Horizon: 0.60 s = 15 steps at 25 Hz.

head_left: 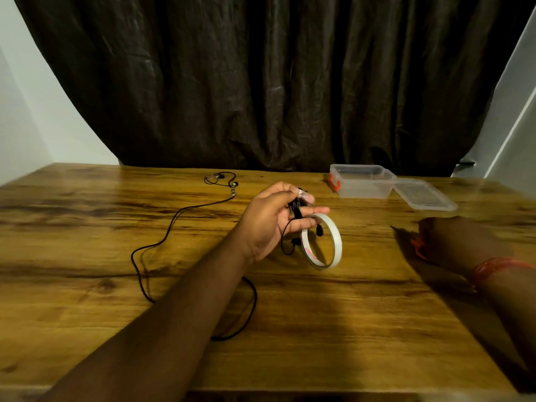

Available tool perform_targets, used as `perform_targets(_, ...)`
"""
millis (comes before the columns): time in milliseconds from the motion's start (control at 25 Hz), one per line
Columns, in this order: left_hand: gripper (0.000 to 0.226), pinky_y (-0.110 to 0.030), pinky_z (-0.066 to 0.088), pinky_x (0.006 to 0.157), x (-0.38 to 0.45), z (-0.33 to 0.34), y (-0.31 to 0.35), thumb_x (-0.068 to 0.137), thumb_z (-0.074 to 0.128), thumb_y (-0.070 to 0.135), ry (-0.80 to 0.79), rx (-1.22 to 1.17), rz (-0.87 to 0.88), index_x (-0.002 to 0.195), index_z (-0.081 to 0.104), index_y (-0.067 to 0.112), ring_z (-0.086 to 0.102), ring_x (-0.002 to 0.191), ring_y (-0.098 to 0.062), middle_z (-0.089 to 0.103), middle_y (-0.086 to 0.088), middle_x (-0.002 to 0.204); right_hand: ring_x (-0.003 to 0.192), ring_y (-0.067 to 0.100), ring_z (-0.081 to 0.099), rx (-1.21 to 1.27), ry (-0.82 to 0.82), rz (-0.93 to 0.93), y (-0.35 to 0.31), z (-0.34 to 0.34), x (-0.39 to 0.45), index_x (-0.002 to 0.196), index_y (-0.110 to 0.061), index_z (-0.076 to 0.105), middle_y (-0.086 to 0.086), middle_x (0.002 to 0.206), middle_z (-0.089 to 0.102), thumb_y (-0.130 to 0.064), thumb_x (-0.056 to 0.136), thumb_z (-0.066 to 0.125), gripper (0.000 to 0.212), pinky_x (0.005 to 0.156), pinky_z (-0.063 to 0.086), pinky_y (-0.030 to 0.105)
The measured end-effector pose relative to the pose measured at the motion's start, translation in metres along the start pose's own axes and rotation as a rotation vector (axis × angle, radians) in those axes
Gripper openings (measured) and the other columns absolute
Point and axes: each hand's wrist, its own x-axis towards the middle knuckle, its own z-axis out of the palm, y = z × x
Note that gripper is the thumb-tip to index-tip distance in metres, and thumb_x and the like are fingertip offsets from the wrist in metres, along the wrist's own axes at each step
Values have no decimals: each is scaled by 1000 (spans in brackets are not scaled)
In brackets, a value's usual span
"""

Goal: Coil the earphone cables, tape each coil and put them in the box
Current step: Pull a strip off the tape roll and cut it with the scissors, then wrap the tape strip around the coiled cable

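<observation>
My left hand (274,216) is raised over the table's middle, shut on a coiled black earphone cable (295,208) with clear tape at its top. Earbuds dangle below the hand. A roll of white tape (322,240) hangs from a finger of that hand. My right hand (443,236) is blurred, low over the table at the right, seemingly on orange-handled scissors (417,245). A second black earphone (174,227) lies uncoiled on the table to the left, its cable running under my left forearm. The clear plastic box (362,181) stands open at the back right.
The box's clear lid (425,195) lies beside the box on its right. The wooden table (319,329) ends at a dark curtain (261,82) behind. A red thread band circles my right wrist.
</observation>
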Motion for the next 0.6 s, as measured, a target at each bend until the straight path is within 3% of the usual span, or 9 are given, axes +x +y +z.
perform_targets(80,18,-49,56,87,0,-1,1,104,35,8,-14,-36,1,96,50,6,65,105,-48,65,-19,96,59,11,55,-9,12,6,-5,-1,-5,68,-27,55,-6,62,57,-66,83,44,43,54,50,26)
perform_targets(200,16,-52,55,89,1,-2,1,104,34,8,-23,-61,9,98,49,5,64,106,-49,66,-18,94,64,12,56,57,111,-17,-19,-9,-15,73,-28,57,-5,70,58,-62,87,45,39,62,54,32)
perform_targets(320,18,-52,52,90,1,-1,-2,104,35,9,-19,-32,6,95,50,6,65,106,-47,66,-16,94,75,7,59,606,92,-106,-56,-32,-34,86,-35,63,-10,84,65,-56,88,51,24,68,52,31)
perform_targets(440,19,-50,52,88,1,1,-5,104,35,10,-14,10,18,94,50,5,66,105,-46,66,-15,95,71,7,61,1078,-45,-232,-105,-47,-57,87,-29,72,-8,79,70,-58,79,54,35,67,47,24)
perform_targets(520,20,-46,54,85,1,1,-6,104,36,10,-16,21,24,94,51,5,66,106,-46,68,-15,94,59,20,53,1274,-139,-228,-125,-45,-67,86,-20,73,5,73,67,-38,88,62,22,56,41,28)
perform_targets(600,19,-53,53,84,2,1,-6,103,36,10,-19,21,30,94,51,4,65,107,-45,67,-14,93,61,22,50,1403,-173,-161,-132,-38,-70,89,-14,73,22,78,65,-23,90,65,12,54,39,29)
